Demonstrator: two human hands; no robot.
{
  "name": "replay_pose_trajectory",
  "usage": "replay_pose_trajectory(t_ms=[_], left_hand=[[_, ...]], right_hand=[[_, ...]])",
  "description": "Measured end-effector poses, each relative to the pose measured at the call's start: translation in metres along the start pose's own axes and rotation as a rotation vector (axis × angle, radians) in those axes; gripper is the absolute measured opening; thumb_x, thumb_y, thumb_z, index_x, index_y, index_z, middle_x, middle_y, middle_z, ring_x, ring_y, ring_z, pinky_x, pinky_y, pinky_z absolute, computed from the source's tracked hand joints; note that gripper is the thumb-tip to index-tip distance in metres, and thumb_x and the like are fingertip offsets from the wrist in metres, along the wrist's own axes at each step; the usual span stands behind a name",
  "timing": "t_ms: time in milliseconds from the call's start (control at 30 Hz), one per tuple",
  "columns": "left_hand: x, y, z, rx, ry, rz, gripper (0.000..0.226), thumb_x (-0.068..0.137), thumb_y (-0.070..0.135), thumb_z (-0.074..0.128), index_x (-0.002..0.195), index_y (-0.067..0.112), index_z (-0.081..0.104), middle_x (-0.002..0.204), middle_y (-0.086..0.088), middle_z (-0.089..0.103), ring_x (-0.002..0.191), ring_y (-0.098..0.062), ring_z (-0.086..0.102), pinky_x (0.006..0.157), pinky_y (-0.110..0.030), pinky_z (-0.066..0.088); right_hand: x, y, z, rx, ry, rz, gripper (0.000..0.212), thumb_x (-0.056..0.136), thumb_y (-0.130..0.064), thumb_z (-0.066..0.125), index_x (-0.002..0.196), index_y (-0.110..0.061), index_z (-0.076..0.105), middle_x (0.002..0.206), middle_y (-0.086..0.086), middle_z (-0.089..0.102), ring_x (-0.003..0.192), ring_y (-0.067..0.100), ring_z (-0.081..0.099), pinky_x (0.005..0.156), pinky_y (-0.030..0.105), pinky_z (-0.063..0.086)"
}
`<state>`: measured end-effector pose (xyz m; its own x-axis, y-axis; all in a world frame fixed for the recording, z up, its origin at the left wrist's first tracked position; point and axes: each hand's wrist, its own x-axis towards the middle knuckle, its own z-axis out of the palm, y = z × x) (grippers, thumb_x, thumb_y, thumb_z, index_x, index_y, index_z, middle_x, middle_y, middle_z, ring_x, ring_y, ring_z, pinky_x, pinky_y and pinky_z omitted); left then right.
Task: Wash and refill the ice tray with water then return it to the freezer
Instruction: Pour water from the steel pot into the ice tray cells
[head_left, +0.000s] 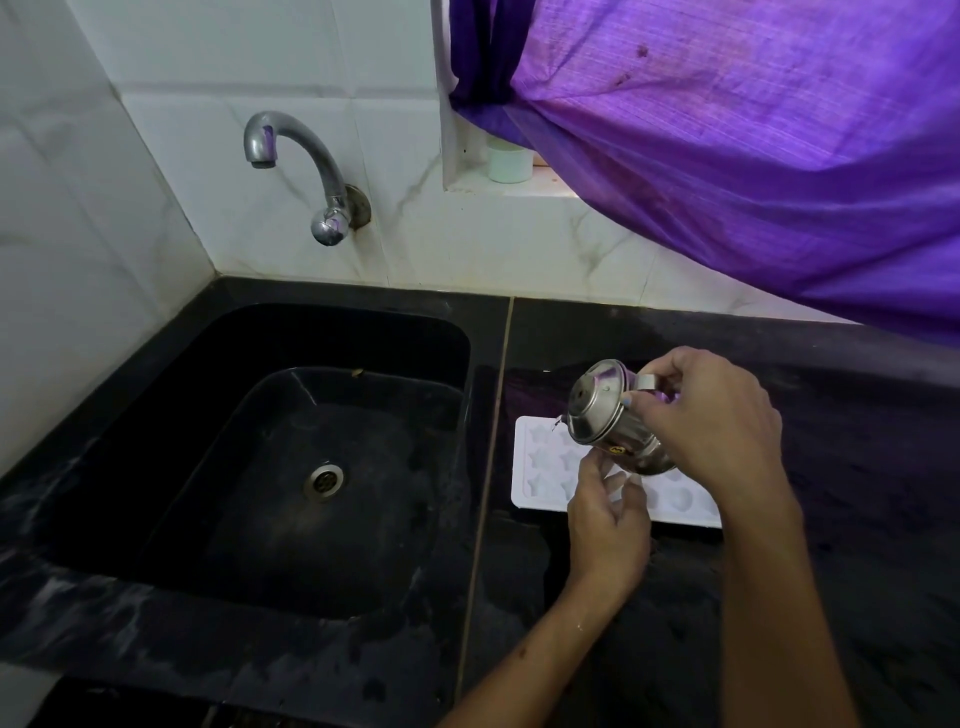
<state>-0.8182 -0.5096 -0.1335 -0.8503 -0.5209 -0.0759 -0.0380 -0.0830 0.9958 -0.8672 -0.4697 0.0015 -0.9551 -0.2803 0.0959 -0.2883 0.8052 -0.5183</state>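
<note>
A white ice tray (540, 467) with star-shaped cells lies flat on the black counter, just right of the sink. Above it my right hand (717, 421) grips the handle of a small steel lidded jug (602, 410), tilted with its lid end toward the left over the tray. My left hand (608, 519) is under the jug's base, fingertips touching it, and covers the tray's middle. I cannot tell whether water lies in the cells.
A black sink (291, 457) with a metal drain (323, 480) fills the left. A chrome tap (306, 171) juts from the white tiled wall, not running. A purple curtain (727, 156) hangs over the counter's back right. A pale cup (509, 163) stands on the sill.
</note>
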Motion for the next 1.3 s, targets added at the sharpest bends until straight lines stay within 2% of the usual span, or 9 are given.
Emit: replay_pose_trajectory(t_ms=[267,467,567,667,767,1000,1133,1233,1300], left_hand=[[-0.003,-0.001,0.003,0.013,-0.004,-0.019,0.039,0.094,0.012,0.049,0.132,0.021,0.046,0.126,0.008,0.056,0.118,-0.006,0.053,0.096,-0.017,0.044],[-0.007,-0.001,0.010,0.033,0.031,0.020,0.041,0.094,0.012,0.049,0.133,0.024,0.044,0.119,0.015,0.056,0.115,-0.002,0.052,0.085,-0.005,0.041],[-0.010,0.000,0.017,0.059,0.082,0.069,0.044,0.092,0.010,0.050,0.129,0.032,0.042,0.123,0.013,0.057,0.117,0.001,0.051,0.094,-0.012,0.042],[-0.012,0.000,0.027,0.088,0.088,0.130,0.046,0.091,0.012,0.051,0.133,0.027,0.042,0.126,0.012,0.057,0.118,0.004,0.050,0.102,-0.024,0.042],[-0.015,0.001,0.041,0.094,0.044,0.161,0.049,0.090,0.016,0.051,0.136,0.025,0.040,0.128,0.012,0.056,0.119,0.004,0.048,0.102,-0.024,0.041],[-0.025,0.008,0.078,0.097,-0.091,0.163,0.049,0.092,0.015,0.052,0.124,0.048,0.035,0.117,0.035,0.050,0.120,0.004,0.048,0.094,-0.015,0.044],[-0.031,0.002,0.102,0.072,-0.148,0.135,0.044,0.092,0.015,0.052,0.121,0.046,0.042,0.111,0.031,0.056,0.112,0.009,0.052,0.090,-0.011,0.045],[-0.036,-0.007,0.118,0.050,-0.182,0.084,0.042,0.091,0.018,0.053,0.131,0.030,0.046,0.120,0.011,0.060,0.114,0.002,0.052,0.096,-0.023,0.047],[-0.039,-0.012,0.126,0.047,-0.198,0.049,0.042,0.088,0.020,0.052,0.128,0.032,0.046,0.122,0.008,0.059,0.115,-0.002,0.052,0.097,-0.028,0.048]], right_hand=[[0.001,0.006,0.001,0.011,-0.008,-0.003,0.011,0.086,-0.027,0.067,0.085,-0.031,0.056,0.097,-0.004,0.062,0.088,0.021,0.057,0.074,0.037,0.045],[0.002,0.017,-0.001,0.075,-0.004,-0.015,0.015,0.084,-0.027,0.068,0.080,-0.033,0.055,0.092,-0.005,0.064,0.085,0.019,0.059,0.073,0.038,0.049],[0.002,0.027,-0.006,0.163,0.001,0.011,0.013,0.082,-0.029,0.070,0.081,-0.031,0.057,0.087,-0.007,0.065,0.083,0.016,0.059,0.073,0.037,0.050],[0.003,0.041,-0.014,0.193,0.034,0.046,0.010,0.081,-0.032,0.070,0.086,-0.029,0.061,0.088,-0.007,0.066,0.085,0.016,0.061,0.074,0.037,0.051],[0.003,0.056,-0.026,0.210,0.080,0.073,0.011,0.080,-0.033,0.069,0.087,-0.027,0.064,0.087,-0.006,0.067,0.086,0.018,0.062,0.075,0.037,0.051],[0.001,0.098,-0.054,0.194,0.117,0.130,0.014,0.079,-0.035,0.070,0.088,-0.025,0.065,0.086,-0.005,0.068,0.086,0.019,0.062,0.070,0.033,0.046],[0.000,0.120,-0.067,0.160,0.105,0.135,0.015,0.079,-0.036,0.071,0.086,-0.025,0.065,0.086,-0.004,0.068,0.086,0.021,0.062,0.072,0.035,0.046],[-0.001,0.131,-0.075,0.108,0.081,0.119,0.011,0.080,-0.034,0.071,0.083,-0.026,0.063,0.086,-0.004,0.067,0.086,0.021,0.059,0.070,0.033,0.043],[-0.002,0.136,-0.078,0.064,0.060,0.105,0.009,0.081,-0.030,0.070,0.081,-0.027,0.062,0.086,-0.005,0.065,0.085,0.021,0.057,0.068,0.031,0.038]])
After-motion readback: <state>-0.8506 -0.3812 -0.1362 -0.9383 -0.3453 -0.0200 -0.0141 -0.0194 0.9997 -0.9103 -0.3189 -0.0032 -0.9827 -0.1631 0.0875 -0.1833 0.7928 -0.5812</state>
